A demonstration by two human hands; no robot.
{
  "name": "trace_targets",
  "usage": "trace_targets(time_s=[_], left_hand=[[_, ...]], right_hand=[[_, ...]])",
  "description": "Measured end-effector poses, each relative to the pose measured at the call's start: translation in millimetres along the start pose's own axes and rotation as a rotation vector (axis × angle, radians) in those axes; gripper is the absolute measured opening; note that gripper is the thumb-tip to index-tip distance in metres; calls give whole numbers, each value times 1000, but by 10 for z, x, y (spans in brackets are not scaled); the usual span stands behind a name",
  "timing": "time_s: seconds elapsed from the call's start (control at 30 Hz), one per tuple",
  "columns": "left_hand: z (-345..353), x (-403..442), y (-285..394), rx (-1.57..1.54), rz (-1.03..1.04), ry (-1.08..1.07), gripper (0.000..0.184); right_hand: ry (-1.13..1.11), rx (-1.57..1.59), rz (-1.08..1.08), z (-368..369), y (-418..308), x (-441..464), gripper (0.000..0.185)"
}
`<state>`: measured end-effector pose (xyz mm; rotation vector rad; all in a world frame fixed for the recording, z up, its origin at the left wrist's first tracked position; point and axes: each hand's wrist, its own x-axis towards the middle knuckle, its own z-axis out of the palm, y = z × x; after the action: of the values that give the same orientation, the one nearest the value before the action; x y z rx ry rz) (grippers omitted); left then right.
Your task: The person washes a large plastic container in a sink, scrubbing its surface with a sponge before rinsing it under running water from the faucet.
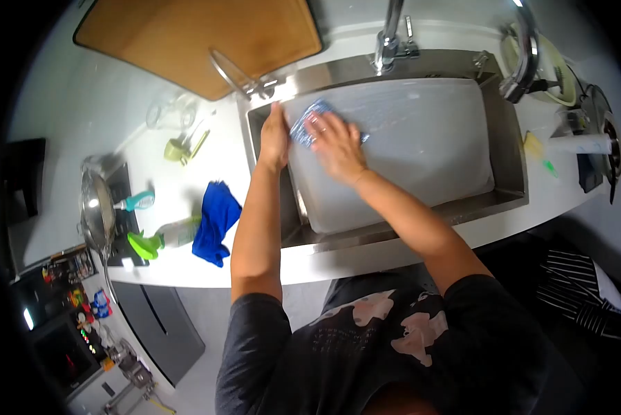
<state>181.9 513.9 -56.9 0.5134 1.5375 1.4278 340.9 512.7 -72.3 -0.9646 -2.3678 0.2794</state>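
Note:
A large grey rectangular tray or panel [421,145], wet and streaked, lies in the stainless steel sink [507,138] and covers most of its basin. My left hand [274,138] is at the panel's left edge, thumb up and the other fingers mostly hidden; it appears to grip that edge. Under my right hand [336,146] is a blue-and-white cleaning cloth [315,111], pressed flat on the panel near its upper left corner. The right fingers lie over the cloth and are slightly blurred.
Behind the sink are a chrome faucet [386,48], a second curved spout [524,62] and a wooden cutting board [207,41]. On the left counter lie a blue cloth [215,223], a green-headed spray bottle [175,234] and a teal bottle [141,200]. A brush [537,149] rests at right.

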Motion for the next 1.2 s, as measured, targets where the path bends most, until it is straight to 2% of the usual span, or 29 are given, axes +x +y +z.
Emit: trace_targets(time_s=[0.03, 0.1, 0.17, 0.2, 0.27, 0.3, 0.33, 0.37, 0.4, 0.43, 0.47, 0.53, 0.6, 0.63, 0.67, 0.73, 0.77, 0.8, 0.83, 0.9, 0.93, 0.97, 1.07, 1.1, 1.17, 1.2], left_hand=[[129, -66, 133, -46, -42, 53, 43], [24, 4, 54, -12, -24, 70, 43], [-199, 159, -143, 120, -38, -48, 43], [-182, 123, -109, 174, -13, -37, 43], [-143, 85, -121, 152, -27, -26, 42], [-123, 87, -142, 130, -33, -10, 41], [-152, 142, -238, 82, 8, -1, 40], [-155, 129, -224, 103, 2, 22, 38], [-155, 118, -206, 125, -3, 46, 37], [-168, 140, -216, 86, 16, 11, 35], [-130, 165, -231, 112, 8, 70, 34], [-177, 233, -333, 134, 12, 99, 35], [-170, 239, -347, 143, 13, 113, 34], [-147, 203, -320, 186, 41, 104, 34], [-126, 206, -333, 186, 70, 112, 35], [-110, 208, -375, 195, 61, 139, 37], [-87, 179, -360, 198, 53, 154, 38], [-70, 191, -363, 203, 58, 145, 38], [-60, 199, -366, 211, 64, 188, 39], [-44, 205, -358, 228, 71, 226, 40], [-26, 206, -342, 241, 70, 256, 41], [-5, 204, -330, 252, 69, 285, 42], [-29, 237, -358, 268, 49, 302, 41], [-38, 231, -365, 275, 63, 304, 41], [-65, 231, -355, 274, 45, 292, 43], [-51, 230, -350, 299, 56, 323, 44]], right_hand=[[-14, 19, -4, 38, -124, -129, 46], [-240, -20, -127, 128, -277, -409, 46], [-587, 192, -440, 388, -58, -997, 45], [-587, 187, -437, 387, 103, -1071, 45], [-861, 205, -465, 403, 357, -1125, 46], [-580, 45, -527, 390, 492, -923, 45], [-365, -50, -405, 228, 513, -607, 45], [-169, -121, -259, 63, 535, -285, 45], [-33, -137, 66, -69, 393, 3, 44], [-134, -184, -8, 12, 384, -22, 45], [-238, -237, -67, 118, 416, -158, 45], [-219, -185, -471, 362, 365, -706, 44], [-290, 93, -589, 324, 455, -1033, 42], [-285, 70, -564, 373, 664, -1048, 42], [-192, -562, -593, 456, 968, -987, 41], [-108, -784, -103, 130, 1382, -728, 41], [-110, -348, 363, -275, 1558, -556, 41], [-30, -214, 530, -225, 2128, -616, 43], [149, -262, 569, -253, 2529, -734, 44], [55, -410, 987, -294, 2988, -1038, 47], [58, -405, 993, -110, 3028, -1121, 47], [284, -357, 817, 129, 3016, -1194, 47], [-41, -259, 582, -68, 1946, -761, 47], [-39, -264, 592, -84, 1932, -729, 47], [-129, -283, 160, -107, 1970, -708, 51], [-85, -308, 199, -136, 2130, -739, 51]])
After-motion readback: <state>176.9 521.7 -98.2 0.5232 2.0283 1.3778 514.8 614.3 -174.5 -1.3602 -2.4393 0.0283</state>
